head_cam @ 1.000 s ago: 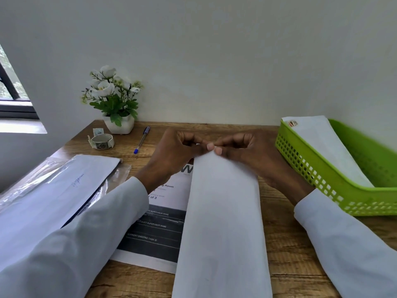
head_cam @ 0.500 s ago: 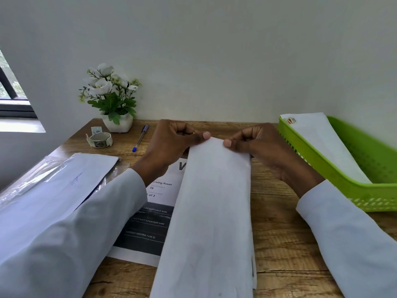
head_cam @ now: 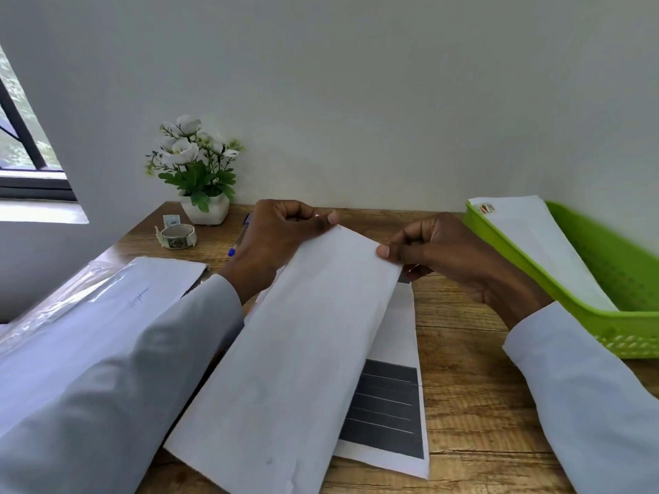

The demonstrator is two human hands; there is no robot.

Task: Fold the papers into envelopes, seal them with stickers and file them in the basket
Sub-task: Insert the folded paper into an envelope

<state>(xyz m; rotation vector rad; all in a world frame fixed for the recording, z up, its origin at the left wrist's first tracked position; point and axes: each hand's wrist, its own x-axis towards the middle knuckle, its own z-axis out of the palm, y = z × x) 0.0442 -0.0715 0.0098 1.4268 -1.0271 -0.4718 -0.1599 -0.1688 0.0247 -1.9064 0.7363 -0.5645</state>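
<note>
Above the wooden table (head_cam: 463, 386), the left hand (head_cam: 281, 240) and right hand (head_cam: 445, 254) each pinch a far corner of the folded paper (head_cam: 299, 351) between thumb and curled fingers. The sheet now slants leftward (half a second earlier it lay straighter), uncovering the printed form (head_cam: 388, 411). The green basket (head_cam: 535, 276) holds a sealed envelope (head_cam: 542, 251).

Green perforated basket (head_cam: 620, 336), white paper (head_cam: 303, 351)
</note>
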